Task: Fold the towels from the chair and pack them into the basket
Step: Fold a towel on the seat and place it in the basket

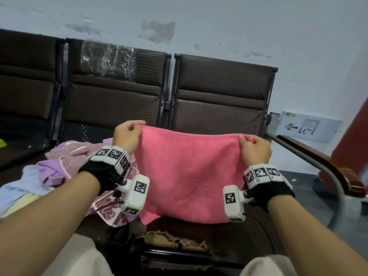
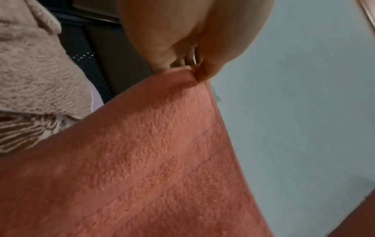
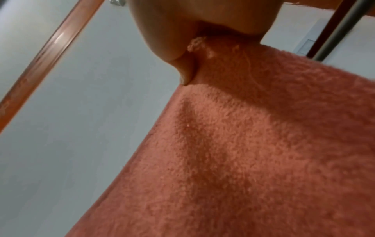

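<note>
A pink towel (image 1: pixel 189 174) hangs spread out in front of me above the brown chair seat (image 1: pixel 201 232). My left hand (image 1: pixel 127 134) pinches its top left corner, and my right hand (image 1: pixel 253 146) pinches its top right corner. The left wrist view shows the left hand (image 2: pixel 192 67) with thumb and fingers closed on the towel (image 2: pixel 152 160) edge. In the right wrist view my right hand (image 3: pixel 190 52) holds a bunched corner of the towel (image 3: pixel 253 152). A heap of other towels (image 1: pixel 65 166), purple, patterned, blue and yellow, lies on the seat to the left. No basket is in view.
A row of brown chairs (image 1: pixel 219 92) stands against a pale wall. Clear plastic wrap (image 1: pixel 108 60) covers part of the middle backrest. A metal and wood armrest (image 1: pixel 318 162) runs along the right. The seat's front edge (image 1: pixel 175 242) is torn.
</note>
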Demonstrator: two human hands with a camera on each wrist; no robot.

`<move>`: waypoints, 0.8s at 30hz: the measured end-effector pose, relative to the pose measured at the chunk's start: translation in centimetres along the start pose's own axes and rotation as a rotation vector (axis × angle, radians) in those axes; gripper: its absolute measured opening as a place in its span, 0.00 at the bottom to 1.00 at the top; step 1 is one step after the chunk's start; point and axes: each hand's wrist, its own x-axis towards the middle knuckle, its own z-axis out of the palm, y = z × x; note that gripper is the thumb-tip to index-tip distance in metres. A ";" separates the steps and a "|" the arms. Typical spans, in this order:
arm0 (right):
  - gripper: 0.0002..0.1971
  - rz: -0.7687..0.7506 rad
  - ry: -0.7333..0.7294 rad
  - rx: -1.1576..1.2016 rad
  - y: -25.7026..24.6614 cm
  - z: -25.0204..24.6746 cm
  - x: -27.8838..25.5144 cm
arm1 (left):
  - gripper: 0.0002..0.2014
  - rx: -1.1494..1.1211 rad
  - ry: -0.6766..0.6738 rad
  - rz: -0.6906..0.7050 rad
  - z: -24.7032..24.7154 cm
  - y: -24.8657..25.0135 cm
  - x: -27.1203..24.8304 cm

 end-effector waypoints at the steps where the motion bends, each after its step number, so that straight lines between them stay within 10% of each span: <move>1: 0.10 0.044 -0.022 -0.006 0.8 0.3 0.0 | 0.12 -0.023 -0.021 -0.049 0.3 -0.5 0.0; 10: 0.09 0.276 -0.391 0.329 4.3 3.6 -1.6 | 0.13 -0.143 -0.198 -0.338 3.2 -4.6 -1.4; 17: 0.11 0.359 -0.940 0.752 2.1 5.6 -3.7 | 0.15 -0.179 -0.273 -0.382 4.5 -4.7 -1.8; 24: 0.06 -0.420 -0.854 -0.276 3.3 7.7 -4.7 | 0.11 -0.059 -0.303 -0.417 4.2 -5.3 -2.1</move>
